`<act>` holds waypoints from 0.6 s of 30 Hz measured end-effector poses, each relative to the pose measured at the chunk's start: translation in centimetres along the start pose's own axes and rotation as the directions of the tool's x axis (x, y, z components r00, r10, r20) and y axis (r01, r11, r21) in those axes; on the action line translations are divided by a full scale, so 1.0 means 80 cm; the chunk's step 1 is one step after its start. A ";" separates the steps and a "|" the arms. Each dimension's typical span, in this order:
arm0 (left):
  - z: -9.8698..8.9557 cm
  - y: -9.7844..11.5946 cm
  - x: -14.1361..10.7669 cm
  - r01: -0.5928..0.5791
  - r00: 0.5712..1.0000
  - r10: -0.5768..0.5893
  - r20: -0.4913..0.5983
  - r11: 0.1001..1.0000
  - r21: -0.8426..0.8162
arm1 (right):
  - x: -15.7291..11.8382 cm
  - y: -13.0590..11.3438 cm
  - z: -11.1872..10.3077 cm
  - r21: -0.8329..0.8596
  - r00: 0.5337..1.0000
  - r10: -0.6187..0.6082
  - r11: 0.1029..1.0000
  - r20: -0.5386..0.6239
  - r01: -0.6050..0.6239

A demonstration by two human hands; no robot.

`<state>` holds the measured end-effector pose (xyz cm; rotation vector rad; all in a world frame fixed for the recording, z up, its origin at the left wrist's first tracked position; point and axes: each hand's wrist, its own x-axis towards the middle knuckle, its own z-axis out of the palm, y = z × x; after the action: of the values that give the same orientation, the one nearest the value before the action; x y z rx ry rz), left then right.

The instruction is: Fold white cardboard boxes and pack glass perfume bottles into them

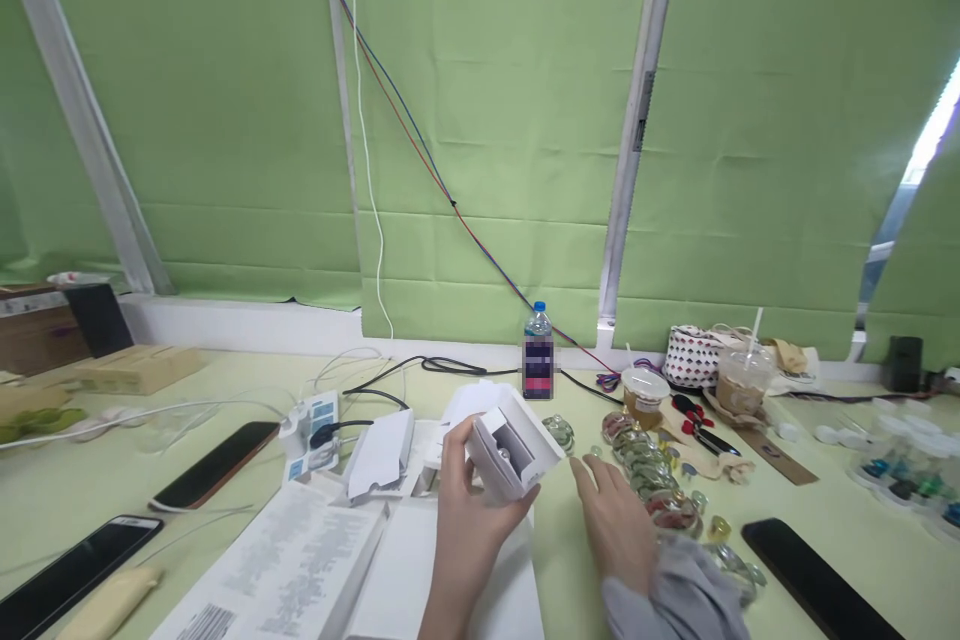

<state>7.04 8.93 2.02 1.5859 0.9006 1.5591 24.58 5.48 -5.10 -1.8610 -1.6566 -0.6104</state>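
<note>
My left hand (469,530) is wrapped round a small white box (491,465). The box is tilted with its open end towards me, its flap folded out to the right, and something small and pale shows inside. My right hand (615,525) rests low over the table just right of the box, fingers stretched forward with nothing visible in them. Beside it runs a row of green and reddish bangles (645,465), partly covered by the hand and grey sleeve. One more green bangle (559,432) lies beyond the fingertips.
White printed boxes (277,560) and a power strip (311,430) lie to the left, with dark phones (217,465). Behind stand a bottle (538,360) and drink cups (643,395). Red-handled pliers (701,430), another phone (817,580) and small jars (911,460) are at right.
</note>
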 end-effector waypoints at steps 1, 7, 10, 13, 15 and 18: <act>0.000 0.000 0.000 -0.041 0.999 0.041 -0.005 0.998 0.051 | 0.000 -0.011 -0.023 0.070 0.994 -0.072 0.994 -0.088 0.078; 0.004 -0.009 -0.008 -0.371 0.929 0.335 0.159 0.821 0.435 | 0.016 -0.055 -0.108 0.455 0.967 -0.026 0.879 -0.253 0.142; 0.006 -0.020 -0.008 -0.457 0.888 0.402 0.223 0.714 0.531 | 0.020 -0.052 -0.095 0.541 0.988 -0.059 0.831 -0.145 0.129; 0.009 -0.029 -0.008 -0.476 0.876 0.415 0.246 0.662 0.578 | 0.016 -0.044 -0.077 0.574 0.989 -0.073 0.808 -0.128 0.134; 0.013 -0.031 -0.007 -0.455 0.888 0.383 0.253 0.660 0.598 | 0.013 -0.039 -0.071 0.593 0.992 -0.024 0.799 -0.126 0.095; 0.018 -0.032 -0.007 -0.411 0.911 0.307 0.274 0.655 0.634 | 0.012 -0.032 -0.070 0.649 0.989 0.099 0.761 -0.107 -0.006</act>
<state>8.46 9.65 -0.51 2.5102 1.2204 1.4032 22.32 2.57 -0.09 -1.3114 -1.4636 -0.0916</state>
